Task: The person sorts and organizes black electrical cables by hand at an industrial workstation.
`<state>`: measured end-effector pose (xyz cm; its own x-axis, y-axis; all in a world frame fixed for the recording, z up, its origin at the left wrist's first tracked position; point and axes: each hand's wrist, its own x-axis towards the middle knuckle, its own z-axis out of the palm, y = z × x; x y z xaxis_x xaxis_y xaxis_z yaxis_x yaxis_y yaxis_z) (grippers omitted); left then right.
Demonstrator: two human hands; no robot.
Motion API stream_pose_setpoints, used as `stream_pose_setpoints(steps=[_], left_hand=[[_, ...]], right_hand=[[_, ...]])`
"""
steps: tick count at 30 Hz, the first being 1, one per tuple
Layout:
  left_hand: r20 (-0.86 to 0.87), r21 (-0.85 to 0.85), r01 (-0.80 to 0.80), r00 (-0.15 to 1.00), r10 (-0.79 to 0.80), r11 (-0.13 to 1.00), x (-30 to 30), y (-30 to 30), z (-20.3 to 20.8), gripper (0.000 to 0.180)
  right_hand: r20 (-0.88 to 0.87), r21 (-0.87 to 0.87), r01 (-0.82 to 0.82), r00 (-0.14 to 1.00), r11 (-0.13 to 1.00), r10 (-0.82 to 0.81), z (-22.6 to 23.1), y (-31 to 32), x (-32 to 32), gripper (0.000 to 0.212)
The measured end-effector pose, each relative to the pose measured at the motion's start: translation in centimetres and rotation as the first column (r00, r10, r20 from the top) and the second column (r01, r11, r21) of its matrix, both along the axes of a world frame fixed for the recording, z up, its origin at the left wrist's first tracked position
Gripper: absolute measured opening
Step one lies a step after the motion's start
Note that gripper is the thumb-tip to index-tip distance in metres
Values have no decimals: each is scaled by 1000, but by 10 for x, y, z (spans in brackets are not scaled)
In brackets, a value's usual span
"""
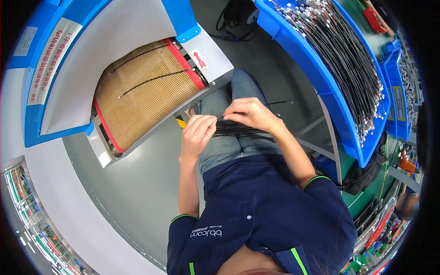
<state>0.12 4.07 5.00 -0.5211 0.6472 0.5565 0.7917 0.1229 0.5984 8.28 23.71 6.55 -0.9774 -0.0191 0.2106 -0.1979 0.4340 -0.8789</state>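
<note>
Above my lap, my left hand (pixel 197 134) and my right hand (pixel 250 113) are close together with fingers pinched. A thin black cable (pixel 220 118) runs between their fingertips; its ends are hard to make out. Just below it, a bundle of black cables (pixel 238 129) lies across my thighs, partly hidden by both hands. To the left, a mesh conveyor belt (pixel 137 103) with red edges carries one black cable (pixel 153 84) near its outer end and another cable (pixel 137 58) deeper toward the hood.
A blue and white machine hood (pixel 123 23) arches over the belt at left. At right, a long blue bin (pixel 307 55) holds many black cables (pixel 341 59) with white connectors. Beyond it stands another blue bin (pixel 392 91). A coiled black cable (pixel 238 16) lies at the top.
</note>
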Motion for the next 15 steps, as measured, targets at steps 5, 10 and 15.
stream_pose_setpoints(steps=[5,10,15], left_hand=[[3,-77,14,1000,-14,997,-4,-5,4,18],[33,-142,-81,996,87,987,-16,-30,1,17],[53,-197,-190,977,204,962,-23,-48,-7,15]], right_hand=[[85,0,-35,996,999,35,6,5,0,12],[157,93,25,987,995,-39,5,40,14,13],[219,120,91,969,989,-116,9,50,20,11]])
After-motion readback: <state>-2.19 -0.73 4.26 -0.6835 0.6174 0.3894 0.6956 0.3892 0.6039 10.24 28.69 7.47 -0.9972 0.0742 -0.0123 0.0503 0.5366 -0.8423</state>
